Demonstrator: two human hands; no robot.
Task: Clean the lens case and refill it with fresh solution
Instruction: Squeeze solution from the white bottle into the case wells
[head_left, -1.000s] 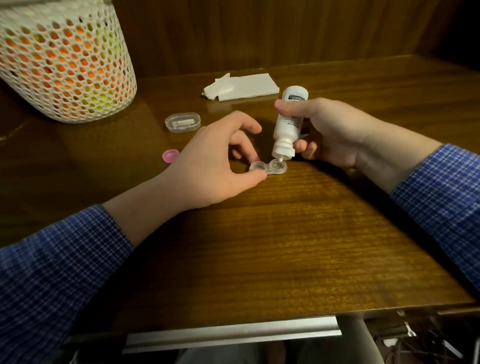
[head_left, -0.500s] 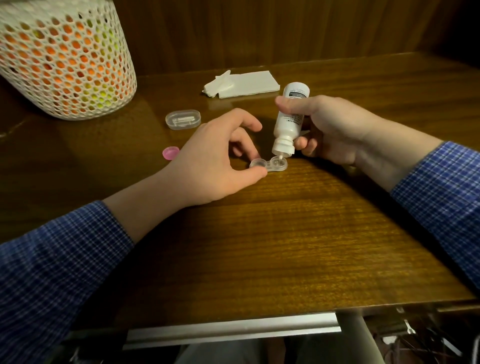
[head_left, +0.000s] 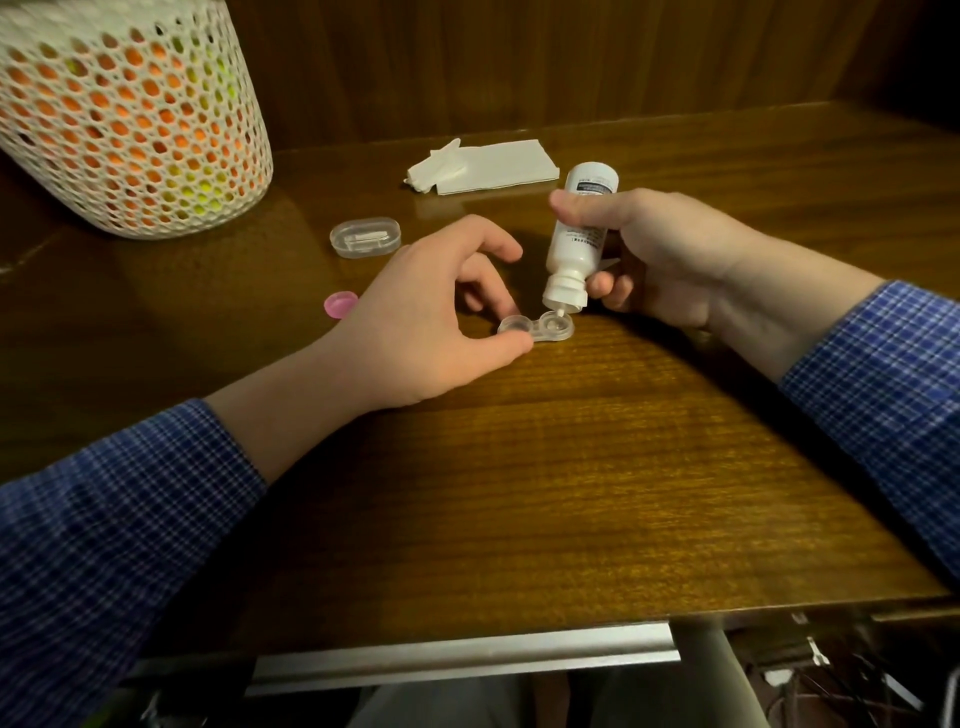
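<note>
the case (head_left: 537, 327) lies on the desk (head_left: 571, 493) near its middle, both wells uncapped and facing up. the left hand (head_left: 431, 322) steadies it — thumb tip against the near edge of the left well, the fingers curled over the far side, so the case sits pinched between them. the right hand (head_left: 660, 254) is wrapped round the bottle (head_left: 576, 234), thumb across its front and fingers curled behind; the bottle is tipped upside down, leaning a little, with its nozzle just over the right well. whether liquid is coming out cannot be told.

a pink cap (head_left: 340, 303) lies on the desk left of the left hand, partly hidden by it. a clear oval box (head_left: 365, 237) sits beyond that, and a folded white tissue (head_left: 483, 166) lies near the back wall. a white mesh basket (head_left: 124, 114) with orange and yellow showing through its holes stands at the far left — both sleeves are blue check.
</note>
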